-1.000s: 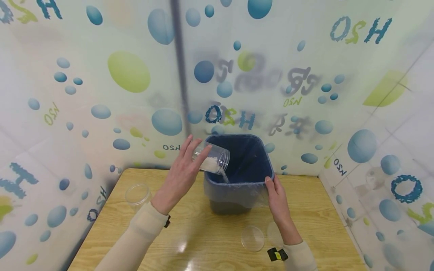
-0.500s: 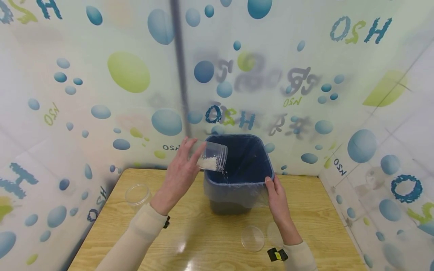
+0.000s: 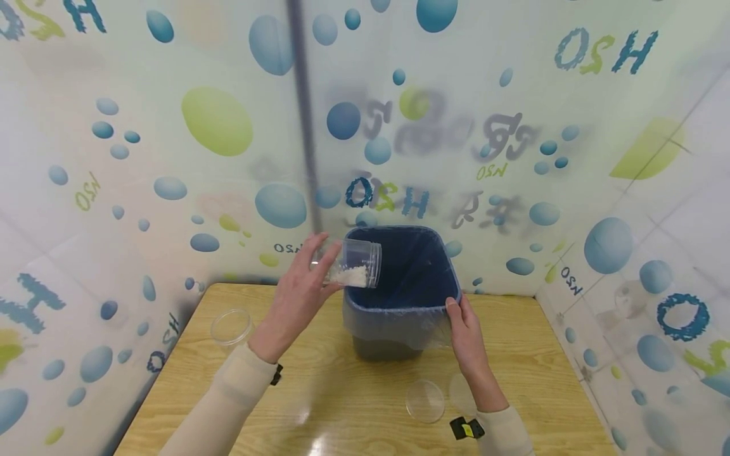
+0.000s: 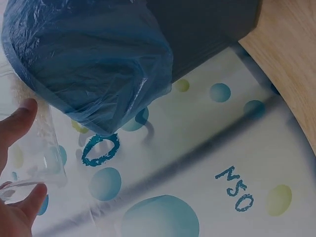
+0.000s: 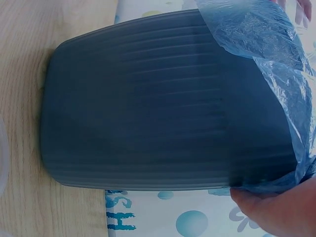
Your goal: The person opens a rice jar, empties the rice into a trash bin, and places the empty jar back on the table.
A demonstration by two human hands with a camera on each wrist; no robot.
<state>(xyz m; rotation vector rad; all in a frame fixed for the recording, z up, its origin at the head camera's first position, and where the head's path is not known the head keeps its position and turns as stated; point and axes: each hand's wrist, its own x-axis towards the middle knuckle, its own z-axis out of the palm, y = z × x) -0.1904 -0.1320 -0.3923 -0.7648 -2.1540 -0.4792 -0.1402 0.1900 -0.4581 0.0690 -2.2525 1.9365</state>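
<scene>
My left hand (image 3: 296, 288) grips a clear plastic jar (image 3: 360, 254), which lies almost level with its mouth over the left rim of a dark trash bin (image 3: 388, 348). White rice-like grains (image 3: 352, 276) lie along the jar's lower side. In the left wrist view, fingers hold the jar (image 4: 52, 160) beside the bin's blue liner (image 4: 98, 64). My right hand (image 3: 469, 342) pinches the bin's right rim, thumb outside over the liner. In the right wrist view, that thumb (image 5: 266, 207) presses near the bin's rim; the fingers inside are hidden. The bin's inner bottom cannot be seen.
A second clear jar (image 3: 230, 326) stands uncapped at the left of the wooden table (image 3: 342, 411). Two clear round lids lie near my right wrist, one lid (image 3: 425, 401) left of the other (image 3: 461, 392). A patterned curtain (image 3: 228, 190) closes off the back and sides.
The jar has tipped back from mouth-down to nearly level and shifted slightly left. Grains that were falling into the bin have stopped. My right hand stays on the rim.
</scene>
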